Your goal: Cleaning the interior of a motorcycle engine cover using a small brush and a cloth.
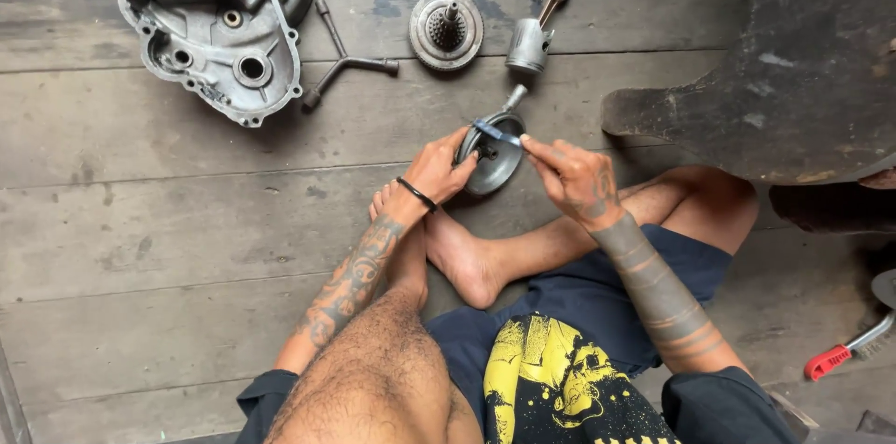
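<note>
I sit on a wooden floor with bare legs crossed. My left hand grips the rim of a round metal pulley half with a short shaft, tilted upright on the floor. My right hand pinches a thin blue-handled tool and holds its tip across the top face of that round part. Both hands meet over the part, just beyond my feet.
A grey aluminium engine case lies at the far left, a Y-shaped socket wrench beside it. A toothed clutch disc and a piston with connecting rod lie behind. A dark vehicle body stands right; a red-handled tool lies low right.
</note>
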